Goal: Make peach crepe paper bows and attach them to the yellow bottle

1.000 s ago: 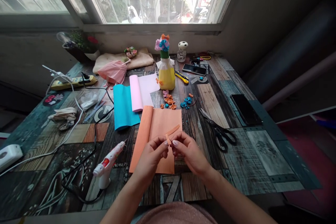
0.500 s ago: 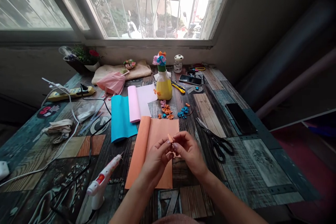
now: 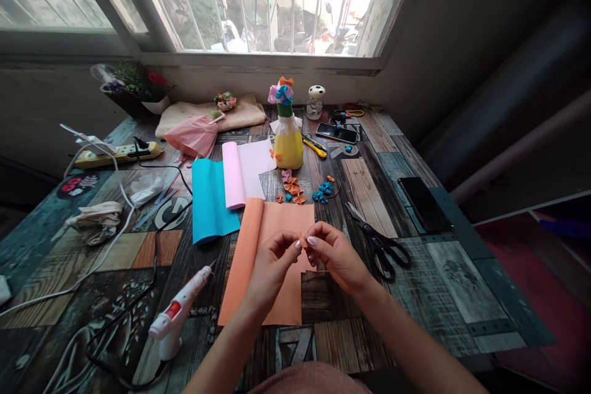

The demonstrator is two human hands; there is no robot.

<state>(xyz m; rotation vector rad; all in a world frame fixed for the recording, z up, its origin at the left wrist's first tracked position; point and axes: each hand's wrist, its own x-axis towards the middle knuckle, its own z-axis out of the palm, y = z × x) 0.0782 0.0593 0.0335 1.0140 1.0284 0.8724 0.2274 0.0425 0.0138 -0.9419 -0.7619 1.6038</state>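
While left hand [image 3: 272, 265], right hand [image 3: 339, 255] pinch paper scrap [image 3: 302, 239], wood-print table [image 3: 438, 286] fronts window [image 3: 258, 0]

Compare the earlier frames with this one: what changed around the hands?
The orange paper strip, which a second ago stuck out long from the fingers, is now bunched into a small piece pinched between the left hand and the right hand. Both hands kept their hold above the orange sheet. The scissors, glue gun and the other things on the table lie as before.
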